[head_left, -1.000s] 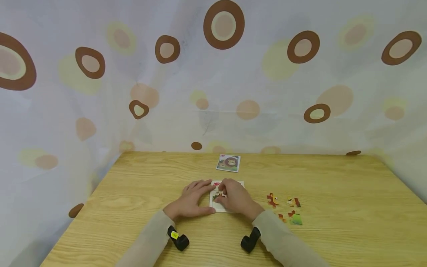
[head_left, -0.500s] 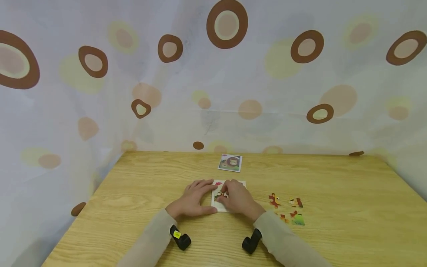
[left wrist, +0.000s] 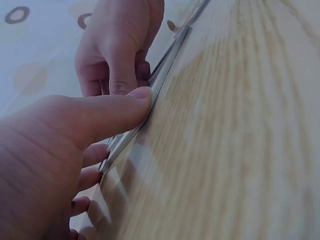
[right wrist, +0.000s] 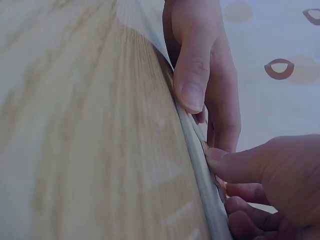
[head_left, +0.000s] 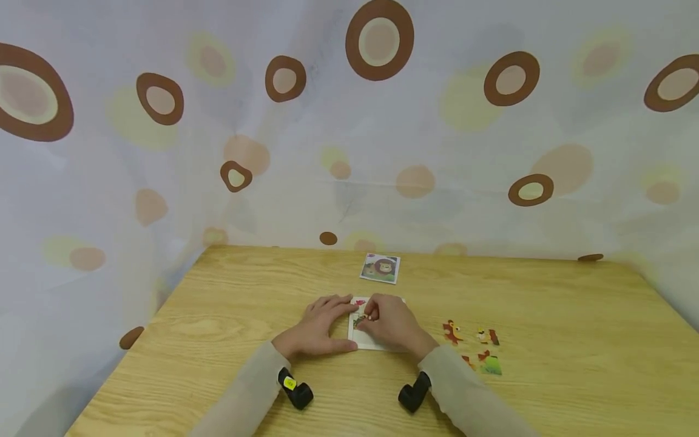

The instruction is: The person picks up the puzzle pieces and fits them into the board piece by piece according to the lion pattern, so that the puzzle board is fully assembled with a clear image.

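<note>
- Landmark: flat square white puzzle board [head_left: 364,341], on the table just in front of the person, between both hands, its near edge toward them.
- Board is partly filled. Pink-red print [head_left: 360,302] shows at its far-left corner; most of the right half is hidden under the right hand.
- Left hand [head_left: 319,328]: spread wide, at the board's left side. Thumb tip touches the near-left corner; index fingertip is at the far-left corner. Left wrist view confirms the thumb against the board's edge.
- Right hand [head_left: 394,325]: narrow, over the board. Thumb and bent index finger pinch a small printed cardboard puzzle piece [right wrist: 220,184] at the board's surface. Can't tell from here whether it's fully seated.
- Loose pieces, all right of the board, lying apart from it: brown-and-yellow piece [head_left: 452,332], nearest the board in the far row; cream-and-brown piece [head_left: 487,335] farther right; bright green piece [head_left: 490,364] nearer the person; small orange piece [head_left: 469,362] beside the green one, partly hidden by the right sleeve.
- Square picture card with a lion [head_left: 380,268]: beyond the board, near the table's back edge, apart from it.
- Light wood-grain table [head_left: 557,315] under everything; white cloth with brown ring prints [head_left: 300,212] behind the board.
- Beige sleeves [head_left: 475,394], black wrist-worn camera units [head_left: 295,390] below the board.
</note>
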Demonstrator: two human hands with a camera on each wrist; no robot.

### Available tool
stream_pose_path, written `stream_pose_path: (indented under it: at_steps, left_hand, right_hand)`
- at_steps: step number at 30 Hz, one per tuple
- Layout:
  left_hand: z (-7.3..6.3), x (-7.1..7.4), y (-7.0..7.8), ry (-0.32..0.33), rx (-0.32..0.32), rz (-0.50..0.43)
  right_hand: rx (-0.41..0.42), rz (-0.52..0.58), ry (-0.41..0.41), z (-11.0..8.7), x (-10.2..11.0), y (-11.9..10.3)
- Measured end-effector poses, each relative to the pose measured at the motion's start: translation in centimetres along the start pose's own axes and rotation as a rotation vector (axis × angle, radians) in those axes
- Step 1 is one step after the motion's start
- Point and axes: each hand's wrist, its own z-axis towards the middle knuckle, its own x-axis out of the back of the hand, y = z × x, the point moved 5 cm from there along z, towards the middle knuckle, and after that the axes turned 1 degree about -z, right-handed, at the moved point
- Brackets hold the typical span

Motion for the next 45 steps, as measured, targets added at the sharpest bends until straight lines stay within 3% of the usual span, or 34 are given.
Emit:
stream_pose_path:
  at_steps: [5,12,21,27,45]
  left_hand:
    - [0.0,0.2,0.0,0.008,0.020,0.005]
    - [0.0,-0.2,0.2,-0.047,0.006,-0.012]
    - [0.2,-0.5,0.4,-0.045,0.001,-0.065]
    - [0.3,-0.4,0.4,-0.033,0.003,-0.068]
    - [0.0,-0.4,0.2,-0.027,0.028,-0.121]
  right_hand:
    - [0.023,-0.105,0.002,0.3,0.2,-0.4]
    - [-0.022,-0.205,-0.004,-0.2,0.1,-0.9]
    - [-0.004,-0.170,-0.001,-0.6,0.3,-1.2]
    - [0.071,-0.125,-0.045,-0.3,0.3,-0.7]
    - [0.177,-0.077,-0.150,0.0,0.4,-0.7]
